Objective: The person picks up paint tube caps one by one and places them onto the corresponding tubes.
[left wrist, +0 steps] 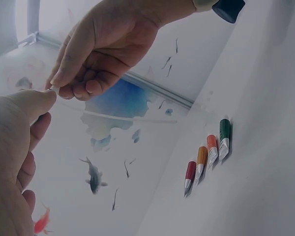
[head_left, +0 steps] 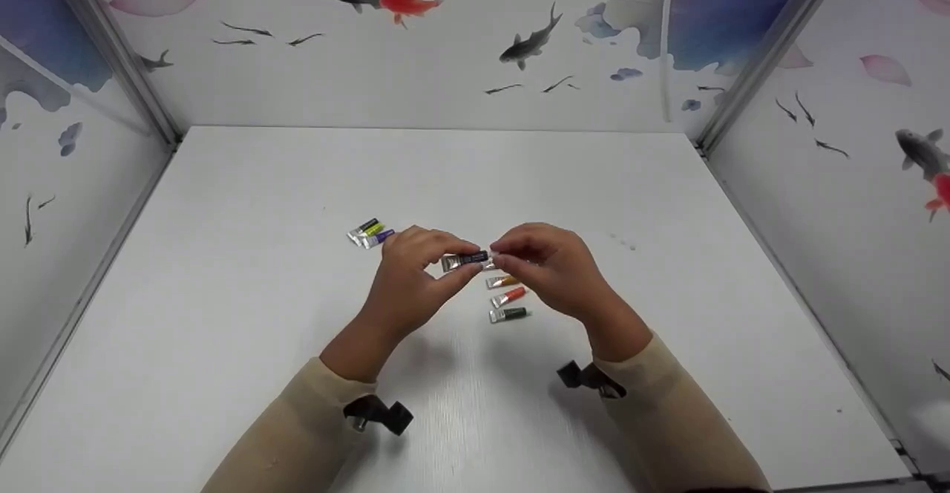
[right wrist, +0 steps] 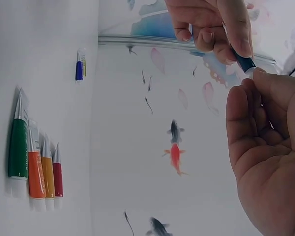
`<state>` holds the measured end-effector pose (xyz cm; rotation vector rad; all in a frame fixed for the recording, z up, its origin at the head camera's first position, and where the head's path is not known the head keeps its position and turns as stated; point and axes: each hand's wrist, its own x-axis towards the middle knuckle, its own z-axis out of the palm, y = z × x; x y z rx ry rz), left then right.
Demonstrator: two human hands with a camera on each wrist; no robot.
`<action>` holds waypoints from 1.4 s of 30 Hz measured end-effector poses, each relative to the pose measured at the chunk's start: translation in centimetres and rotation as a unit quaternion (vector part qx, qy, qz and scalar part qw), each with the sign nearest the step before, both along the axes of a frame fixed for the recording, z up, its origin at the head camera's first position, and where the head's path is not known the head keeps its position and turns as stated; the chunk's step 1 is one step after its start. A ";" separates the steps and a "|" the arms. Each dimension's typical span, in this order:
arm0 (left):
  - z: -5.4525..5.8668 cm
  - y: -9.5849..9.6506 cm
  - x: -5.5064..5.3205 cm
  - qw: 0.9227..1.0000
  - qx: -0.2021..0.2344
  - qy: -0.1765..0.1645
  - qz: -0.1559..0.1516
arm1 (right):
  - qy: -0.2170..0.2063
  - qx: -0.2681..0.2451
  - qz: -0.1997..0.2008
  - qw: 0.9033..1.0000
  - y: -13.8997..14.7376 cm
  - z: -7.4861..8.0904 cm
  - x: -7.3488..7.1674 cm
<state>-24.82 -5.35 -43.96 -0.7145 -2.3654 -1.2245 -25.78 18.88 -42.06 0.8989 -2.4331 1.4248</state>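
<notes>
Between the thumb and fingers of my left hand (head_left: 415,278) is a small dark paint tube (head_left: 465,260), held above the table with its silver crimped end to the left. My right hand (head_left: 557,266) pinches the tube's white cap (right wrist: 250,72) at the other end. Below the hands, a green tube (head_left: 508,315), an orange tube (head_left: 509,298), an ochre tube (head_left: 500,282) and a red tube (right wrist: 58,178) lie in a row. In the head view my right fingers partly hide the red one.
Left of my left hand, a violet-blue tube (head_left: 379,239), a yellow-green tube (head_left: 372,231) and a dark tube (head_left: 364,226) lie close together on the white table (head_left: 245,315). Panels printed with fish (head_left: 528,41) enclose the table at the back and both sides.
</notes>
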 end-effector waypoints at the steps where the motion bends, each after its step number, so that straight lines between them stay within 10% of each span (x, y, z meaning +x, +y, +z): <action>1: 0.0 0.0 0.0 1.000 0.001 -0.003 0.001 | 0.000 -0.002 0.001 1.000 0.0 0.0 0.0; 42: -0.9 0.4 -0.4 1.000 -0.008 0.012 0.014 | -0.082 0.045 -0.032 0.995 -0.1 -0.6 -0.7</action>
